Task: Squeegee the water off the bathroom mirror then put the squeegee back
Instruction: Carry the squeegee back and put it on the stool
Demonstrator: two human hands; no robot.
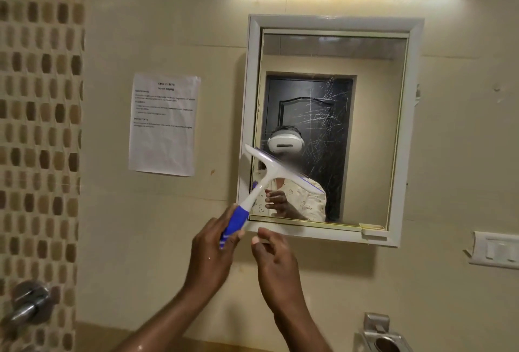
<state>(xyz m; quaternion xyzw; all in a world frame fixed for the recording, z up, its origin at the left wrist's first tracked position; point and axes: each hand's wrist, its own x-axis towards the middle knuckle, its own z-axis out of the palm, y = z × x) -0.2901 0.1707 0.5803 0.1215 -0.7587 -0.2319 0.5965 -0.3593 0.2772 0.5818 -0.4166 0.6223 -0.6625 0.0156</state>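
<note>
We saw the left hand clamped around the blue grip of the squeegee, its blade tilted across the mirror's lower left corner. The right hand hovered beside it, fingers loosely apart, holding nothing.

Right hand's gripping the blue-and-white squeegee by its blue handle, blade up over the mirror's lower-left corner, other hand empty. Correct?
Wrong hand. In the head view the left hand grips the blue-and-white squeegee by its blue handle; the right hand is the empty one, open beside it. The rest holds: the blade sits over the lower-left corner of the white-framed mirror.
</note>
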